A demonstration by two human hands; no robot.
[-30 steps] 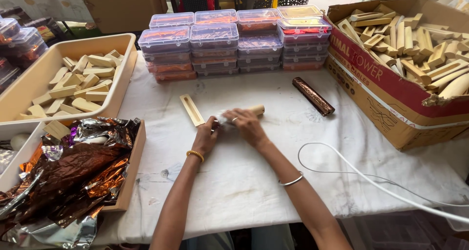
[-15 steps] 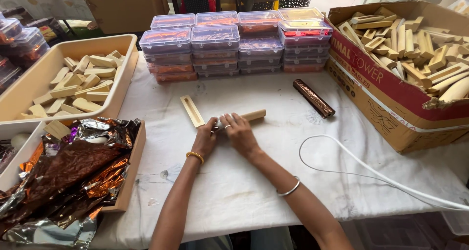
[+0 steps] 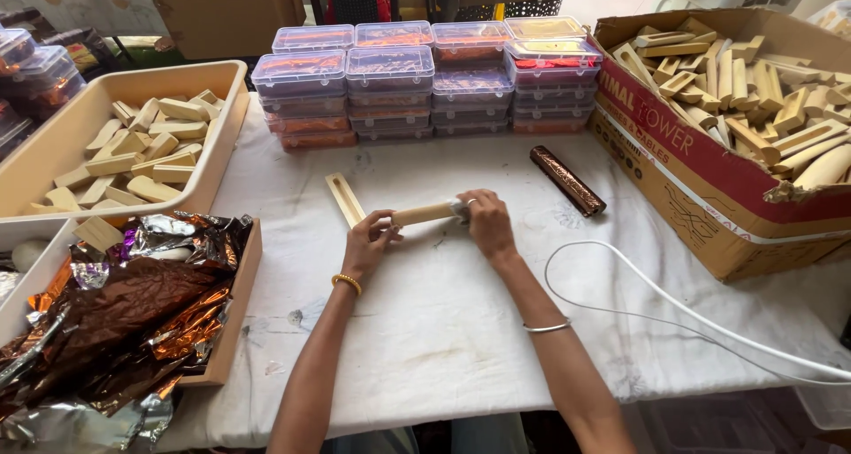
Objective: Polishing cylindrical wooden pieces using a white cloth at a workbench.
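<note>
Wooden stick [image 3: 424, 213] clamped in both hands' grip, left hand [image 3: 368, 244], right hand [image 3: 485, 224], flat wooden piece [image 3: 344, 199] just beside, foil-wrapped roll [image 3: 567, 180] near.

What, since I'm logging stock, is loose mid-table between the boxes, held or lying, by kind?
Round wooden stick, held by left hand and right hand: 1
Flat wooden stick: 1
Brown foil-wrapped roll: 1
White cable: 1
Total: 4

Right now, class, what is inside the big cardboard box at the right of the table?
The cardboard box holds a loose heap of pale wooden pieces, long slotted sticks and blocks. What lies beneath the top layer, and the box's floor, is covered.
</note>
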